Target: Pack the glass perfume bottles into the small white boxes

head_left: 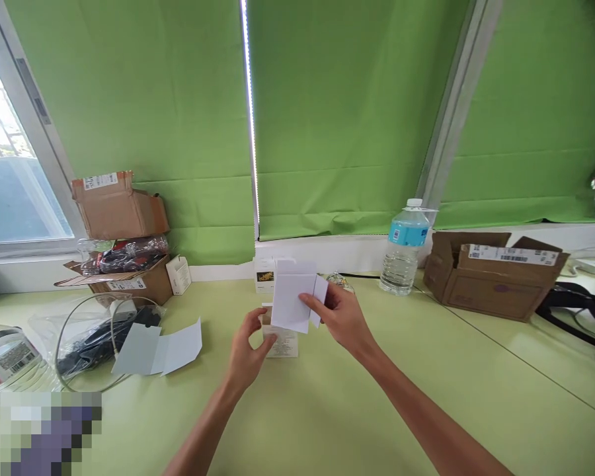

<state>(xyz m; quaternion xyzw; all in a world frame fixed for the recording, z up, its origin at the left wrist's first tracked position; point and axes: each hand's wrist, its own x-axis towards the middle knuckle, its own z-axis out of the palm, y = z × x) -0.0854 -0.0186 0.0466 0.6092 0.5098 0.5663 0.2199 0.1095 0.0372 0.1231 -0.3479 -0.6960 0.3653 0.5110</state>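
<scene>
My right hand (344, 317) is closed on a small white cardboard box (293, 297) with open flaps, held above the pale green table (327, 410). My left hand (245, 350) is just below and left of it, fingers curled, with the thumb and fingertips at a second small white box (281, 342) that stands on the table under the first. Whether the left hand truly grips that box is unclear. Another small box with a dark label (264, 276) stands behind, by the wall.
A water bottle (404, 248) stands at the back right, next to an open brown carton (490, 274). Stacked cartons (121, 238) sit at back left. A flat white box blank (158, 350), a plastic bag with dark items (94, 337) and black cables (575, 311) also lie on the table.
</scene>
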